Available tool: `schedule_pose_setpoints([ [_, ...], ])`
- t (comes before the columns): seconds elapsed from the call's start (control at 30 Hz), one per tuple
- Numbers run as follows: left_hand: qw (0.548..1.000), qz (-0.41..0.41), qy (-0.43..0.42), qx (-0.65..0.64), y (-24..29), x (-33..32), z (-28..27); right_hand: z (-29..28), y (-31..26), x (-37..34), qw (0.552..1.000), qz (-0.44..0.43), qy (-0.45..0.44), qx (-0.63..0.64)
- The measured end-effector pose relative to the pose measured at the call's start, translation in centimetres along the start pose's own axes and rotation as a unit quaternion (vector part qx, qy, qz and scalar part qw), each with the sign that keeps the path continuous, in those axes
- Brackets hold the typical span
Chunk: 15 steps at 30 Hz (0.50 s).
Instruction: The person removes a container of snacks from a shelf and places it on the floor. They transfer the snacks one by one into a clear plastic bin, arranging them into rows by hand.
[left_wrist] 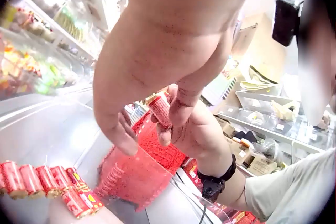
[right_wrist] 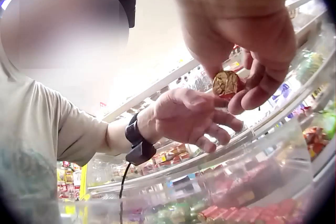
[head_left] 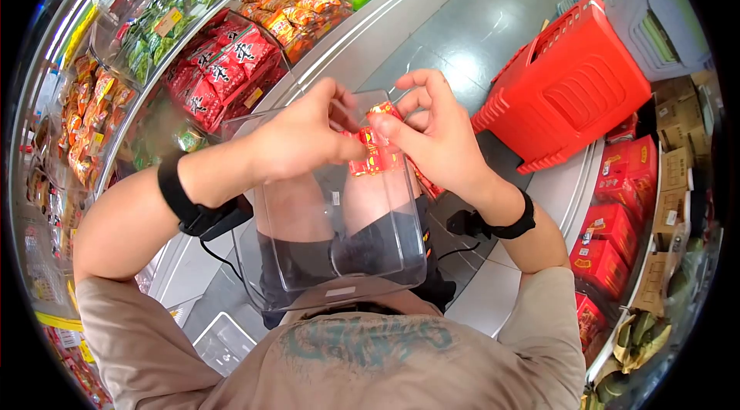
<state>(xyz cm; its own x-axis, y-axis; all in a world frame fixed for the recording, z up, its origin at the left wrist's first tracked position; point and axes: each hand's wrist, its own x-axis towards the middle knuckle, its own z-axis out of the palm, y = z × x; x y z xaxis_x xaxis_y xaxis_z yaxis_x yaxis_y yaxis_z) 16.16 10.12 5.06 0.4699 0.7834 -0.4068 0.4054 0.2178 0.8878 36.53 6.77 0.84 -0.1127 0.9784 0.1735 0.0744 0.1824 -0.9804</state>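
Note:
A small red roll-shaped packet (head_left: 385,109) with a crinkled gold end (right_wrist: 226,84) is pinched between the thumb and fingers of my right hand (head_left: 435,129). Beside it, my left hand (head_left: 304,132) has loosely bent, spread fingers, with the fingertips (right_wrist: 223,121) right by the packet and nothing in their grip. Both hands are above a clear plastic bin (head_left: 339,271) over my lap. More red rolls (left_wrist: 31,179) lie side by side at the bin's far end, partly hidden under my hands in the head view.
Shelf bins with red bags (head_left: 223,63) and orange packets (head_left: 301,9) line the left. A red shopping basket (head_left: 570,86) stands on the right, near grey-blue baskets (head_left: 663,17). Red boxes (head_left: 609,233) and brown cartons (head_left: 674,186) fill the right shelf. A clear tray (head_left: 223,341) sits low at left.

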Motion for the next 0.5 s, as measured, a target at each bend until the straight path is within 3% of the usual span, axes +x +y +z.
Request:
schedule_pose_setpoints([
  [0.1, 0.986, 0.152, 0.047, 0.052, 0.6, -2.0, 0.5, 1.3, -0.6, 0.4, 1.0, -0.008, -0.007, 0.013],
  [0.2, 0.982, 0.159, 0.034, 0.094, 0.7, -3.0, 0.1, 2.2, -1.6, 0.4, 0.998, -0.003, -0.068, -0.002],
  [0.27, 0.98, 0.133, 0.057, 0.135, -0.3, -2.9, -0.4, 2.6, -2.1, 0.3, 0.994, -0.007, -0.106, -0.029],
  [0.3, 0.978, 0.12, 0.067, 0.155, -1.0, -2.7, -0.7, 2.5, -2.3, 0.2, 0.991, 0.034, -0.129, -0.031],
  [0.4, 0.955, 0.067, 0.083, 0.276, -3.2, -2.7, -0.6, 2.1, -1.8, -0.1, 0.992, -0.004, -0.112, -0.065],
  [0.5, 0.931, -0.034, 0.022, 0.362, -5.3, -2.1, -0.1, 1.1, -0.2, -0.1, 0.998, -0.053, -0.025, -0.035],
])
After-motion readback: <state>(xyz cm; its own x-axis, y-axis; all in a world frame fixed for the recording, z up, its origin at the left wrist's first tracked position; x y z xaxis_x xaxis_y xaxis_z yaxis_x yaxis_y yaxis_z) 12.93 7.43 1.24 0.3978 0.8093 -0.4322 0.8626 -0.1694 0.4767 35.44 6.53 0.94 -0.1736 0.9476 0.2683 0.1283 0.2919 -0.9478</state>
